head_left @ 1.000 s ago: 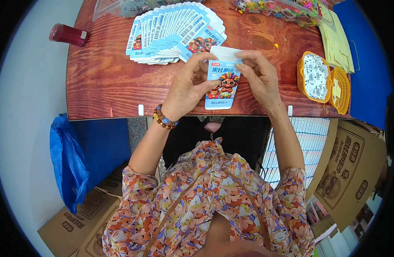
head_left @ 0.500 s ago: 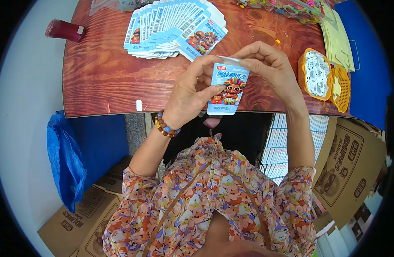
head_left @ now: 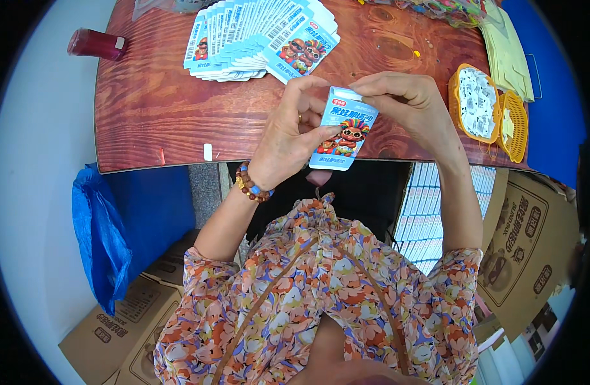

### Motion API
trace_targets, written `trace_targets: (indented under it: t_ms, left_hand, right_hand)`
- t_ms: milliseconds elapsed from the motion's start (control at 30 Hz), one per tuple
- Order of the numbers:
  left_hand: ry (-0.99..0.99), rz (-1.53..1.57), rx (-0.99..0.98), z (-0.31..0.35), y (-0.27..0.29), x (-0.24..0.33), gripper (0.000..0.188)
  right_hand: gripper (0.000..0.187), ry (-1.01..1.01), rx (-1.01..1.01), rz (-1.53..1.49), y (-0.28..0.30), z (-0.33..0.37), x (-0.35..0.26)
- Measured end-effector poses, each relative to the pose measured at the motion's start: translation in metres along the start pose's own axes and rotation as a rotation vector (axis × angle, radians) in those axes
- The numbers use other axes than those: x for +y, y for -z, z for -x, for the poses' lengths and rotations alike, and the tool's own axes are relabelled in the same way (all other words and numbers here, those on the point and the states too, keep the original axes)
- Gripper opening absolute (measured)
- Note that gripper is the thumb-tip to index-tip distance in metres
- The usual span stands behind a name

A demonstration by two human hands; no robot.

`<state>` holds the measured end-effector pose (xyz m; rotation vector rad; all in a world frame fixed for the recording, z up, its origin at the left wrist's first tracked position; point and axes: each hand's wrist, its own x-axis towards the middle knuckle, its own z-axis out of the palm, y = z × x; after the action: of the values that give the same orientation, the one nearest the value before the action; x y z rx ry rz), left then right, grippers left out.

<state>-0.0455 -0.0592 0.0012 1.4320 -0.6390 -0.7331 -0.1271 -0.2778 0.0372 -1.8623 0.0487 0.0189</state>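
A small light-blue cardboard box (head_left: 342, 135), printed with cartoon figures, is held upright and slightly tilted over the table's near edge. My left hand (head_left: 288, 131) grips it from the left, thumb across its front and the other fingers behind. The fingers of my right hand (head_left: 407, 106) pinch the upper right corner, by the pale strip of the top flap. Beyond my hands lies a fanned stack of matching flat cartons (head_left: 250, 42), the front one (head_left: 301, 50) face up.
On the wooden table (head_left: 166, 122) an orange basket (head_left: 458, 115) holds white packets, its lid beside it. Yellowish sheets (head_left: 508, 58) lie at the right. A dark red jar (head_left: 96, 45) is at the left edge. Brown cartons (head_left: 526, 244) stand below.
The box has tilted a little to the right. Its top flap, sticking up between my fingers before, now lies lower along the top edge. My right fingers have shifted to the upper right corner.
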Motion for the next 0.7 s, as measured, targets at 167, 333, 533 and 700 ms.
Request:
trace_targets:
  t_ms: [167, 333, 533, 700]
  left_hand:
    - [0.006, 0.073, 0.042, 0.0, -0.003, -0.004, 0.063]
    - [-0.066, 0.034, -0.041, -0.006, -0.002, -0.002, 0.065]
    - [-0.074, 0.043, -0.007, -0.008, -0.002, -0.005, 0.057]
    - [-0.056, 0.101, -0.011, -0.008, -0.006, 0.0, 0.054]
  right_hand:
    - [0.027, 0.115, -0.02, 0.04, -0.004, 0.004, 0.003]
    - [0.033, 0.272, 0.116, 0.168, -0.019, 0.013, 0.013]
    - [0.037, 0.059, 0.246, -0.125, -0.023, 0.014, 0.019]
    - [0.029, 0.297, 0.223, 0.088, -0.023, 0.014, 0.028]
